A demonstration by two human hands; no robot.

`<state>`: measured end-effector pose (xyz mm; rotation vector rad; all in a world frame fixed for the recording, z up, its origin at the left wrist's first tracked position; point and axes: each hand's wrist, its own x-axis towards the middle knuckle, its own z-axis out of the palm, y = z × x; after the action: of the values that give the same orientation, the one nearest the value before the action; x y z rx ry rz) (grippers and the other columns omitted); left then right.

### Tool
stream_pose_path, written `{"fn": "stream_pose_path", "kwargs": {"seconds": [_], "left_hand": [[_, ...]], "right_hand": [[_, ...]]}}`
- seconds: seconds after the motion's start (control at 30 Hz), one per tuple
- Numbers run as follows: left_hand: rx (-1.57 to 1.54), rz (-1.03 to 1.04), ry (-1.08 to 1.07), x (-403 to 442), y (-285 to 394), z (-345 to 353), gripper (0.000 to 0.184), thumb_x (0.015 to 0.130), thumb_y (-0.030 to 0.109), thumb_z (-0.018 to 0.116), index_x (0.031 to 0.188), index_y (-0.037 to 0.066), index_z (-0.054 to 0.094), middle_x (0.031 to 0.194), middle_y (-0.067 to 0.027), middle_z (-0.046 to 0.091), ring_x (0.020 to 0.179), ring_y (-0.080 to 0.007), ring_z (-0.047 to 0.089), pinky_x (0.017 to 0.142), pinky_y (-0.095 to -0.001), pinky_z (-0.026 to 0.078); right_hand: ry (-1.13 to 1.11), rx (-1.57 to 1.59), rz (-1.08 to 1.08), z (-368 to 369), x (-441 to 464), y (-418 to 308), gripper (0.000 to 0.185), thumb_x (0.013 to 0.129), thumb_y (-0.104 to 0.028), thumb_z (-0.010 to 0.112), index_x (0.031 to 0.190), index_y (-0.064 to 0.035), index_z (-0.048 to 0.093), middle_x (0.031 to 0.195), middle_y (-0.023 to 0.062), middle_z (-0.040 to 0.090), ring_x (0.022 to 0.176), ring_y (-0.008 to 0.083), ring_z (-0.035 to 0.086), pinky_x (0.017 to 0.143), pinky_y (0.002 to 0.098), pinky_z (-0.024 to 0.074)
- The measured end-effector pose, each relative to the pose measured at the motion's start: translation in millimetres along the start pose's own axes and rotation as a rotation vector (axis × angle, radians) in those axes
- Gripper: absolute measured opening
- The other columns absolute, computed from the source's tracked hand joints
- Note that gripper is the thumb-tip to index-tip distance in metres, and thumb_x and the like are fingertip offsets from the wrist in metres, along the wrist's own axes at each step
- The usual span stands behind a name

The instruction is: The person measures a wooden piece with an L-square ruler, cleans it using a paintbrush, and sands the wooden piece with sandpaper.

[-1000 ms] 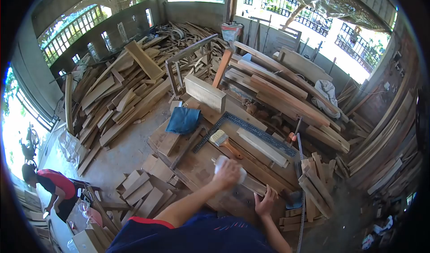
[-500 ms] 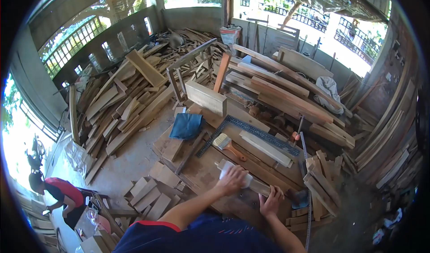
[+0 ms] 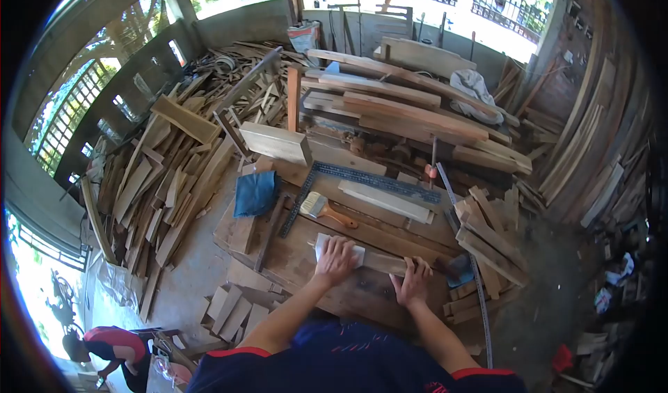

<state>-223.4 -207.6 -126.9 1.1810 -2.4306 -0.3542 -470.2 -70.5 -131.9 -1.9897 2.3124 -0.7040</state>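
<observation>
My left hand (image 3: pixel 337 259) presses down over a white folded sheet (image 3: pixel 357 256), which is wrapped on a narrow strip of wood (image 3: pixel 384 263). I cannot make out whether the sheet is paper or cloth. Fingers and thumb of my right hand (image 3: pixel 413 281) grip the strip's right end. The strip lies along the near part of the wooden workbench (image 3: pixel 292 257). Just beyond my left hand rests a paintbrush (image 3: pixel 332 213) with pale bristles and a wooden handle. A dark framing square (image 3: pixel 376 181) and pale wood strips (image 3: pixel 387 201) lie farther back.
A blue cloth-like pouch (image 3: pixel 255 193) sits at the bench's left. A long metal ruler (image 3: pixel 480 302) leans at the right by stacked offcuts (image 3: pixel 490 240). Scrap wood (image 3: pixel 160 184) heaps up on the left, planks (image 3: pixel 417 114) behind. Another person (image 3: pixel 115 351) works at lower left.
The head view has swung, so the bench scene sits farther left and higher. My left hand stays on the sheet, and my right hand still grips the strip's end.
</observation>
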Motion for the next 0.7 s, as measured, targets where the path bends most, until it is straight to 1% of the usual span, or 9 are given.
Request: {"fn": "stream_pose_path", "kwargs": {"seconds": [0.1,0.13,0.23,0.27,0.37,0.43,0.5,0.6,0.7], "left_hand": [[-0.044,0.036,0.035,3.4,33.2,31.3,0.051,0.096,0.034,0.067,0.139,0.009,0.055,0.136,-0.018,0.057,0.134,-0.0388,0.05,0.119,-0.0572,0.031],[0.043,0.065,0.003,4.1,49.1,42.9,0.055,0.098,0.042,0.065,0.139,0.008,0.054,0.136,-0.0168,0.058,0.136,-0.0362,0.05,0.12,-0.0573,0.032],[0.02,0.148,0.016,5.6,73.2,57.0,0.056,0.098,0.043,0.065,0.141,0.008,0.053,0.138,-0.0169,0.057,0.136,-0.036,0.05,0.119,-0.0568,0.033],[0.005,0.163,-0.023,5.3,67.7,55.1,0.057,0.098,0.043,0.065,0.141,0.009,0.053,0.141,-0.0165,0.056,0.137,-0.0355,0.049,0.119,-0.0567,0.033],[0.066,0.128,-0.042,1.0,30.4,36.6,0.06,0.095,0.037,0.069,0.146,0.01,0.05,0.141,-0.0161,0.055,0.137,-0.0359,0.048,0.12,-0.056,0.032],[0.065,0.073,-0.064,0.0,-1.2,12.8,0.058,0.096,0.036,0.068,0.146,0.011,0.05,0.141,-0.0157,0.055,0.136,-0.0364,0.047,0.12,-0.0564,0.032],[0.03,0.044,-0.031,-5.6,-31.2,-4.4,0.056,0.098,0.035,0.066,0.146,0.011,0.049,0.141,-0.0165,0.054,0.136,-0.0379,0.047,0.121,-0.0569,0.029],[0.115,-0.013,-0.039,-9.2,-24.0,-21.2,0.057,0.096,0.033,0.068,0.145,0.01,0.049,0.139,-0.0158,0.056,0.138,-0.0373,0.046,0.122,-0.0568,0.028],[0.089,0.026,0.009,-8.9,8.7,1.6,0.056,0.096,0.033,0.068,0.144,0.009,0.05,0.138,-0.0159,0.056,0.138,-0.0377,0.046,0.122,-0.0588,0.026]], "right_hand": [[0.003,-0.007,0.006,2.8,0.3,3.6,0.069,0.091,-0.042,0.076,0.145,-0.0108,0.046,0.142,0.0215,0.047,0.133,0.0442,0.043,0.112,0.0591,0.0318],[0.0,-0.011,0.007,5.0,0.5,5.2,0.069,0.09,-0.043,0.076,0.145,-0.0117,0.047,0.142,0.0212,0.047,0.132,0.0441,0.043,0.112,0.0592,0.0319],[-0.016,-0.001,0.014,5.2,-2.1,5.8,0.07,0.089,-0.044,0.077,0.145,-0.0133,0.047,0.142,0.0204,0.046,0.132,0.044,0.043,0.112,0.0594,0.0317],[-0.02,0.004,0.016,4.0,-1.3,6.2,0.071,0.089,-0.043,0.078,0.145,-0.0136,0.046,0.142,0.0202,0.046,0.132,0.044,0.043,0.112,0.0595,0.0316],[0.023,0.02,0.018,3.8,-1.0,3.6,0.071,0.089,-0.043,0.079,0.145,-0.0139,0.046,0.141,0.0199,0.046,0.132,0.0435,0.043,0.112,0.0594,0.0315],[0.03,0.031,0.013,5.2,-2.3,3.6,0.072,0.089,-0.044,0.078,0.146,-0.0144,0.047,0.141,0.0193,0.047,0.132,0.0429,0.043,0.112,0.0592,0.0309],[0.03,0.036,0.011,1.8,0.7,4.7,0.072,0.089,-0.044,0.078,0.147,-0.0148,0.048,0.141,0.0187,0.047,0.132,0.0422,0.043,0.113,0.0589,0.0304],[0.017,0.043,0.022,0.4,-0.4,5.0,0.071,0.089,-0.046,0.078,0.146,-0.0153,0.051,0.141,0.0175,0.049,0.133,0.0407,0.043,0.113,0.0582,0.0296],[0.007,0.049,0.038,-4.0,1.0,1.2,0.07,0.088,-0.044,0.078,0.146,-0.0153,0.051,0.141,0.0169,0.049,0.134,0.0397,0.043,0.113,0.0573,0.03]]}}
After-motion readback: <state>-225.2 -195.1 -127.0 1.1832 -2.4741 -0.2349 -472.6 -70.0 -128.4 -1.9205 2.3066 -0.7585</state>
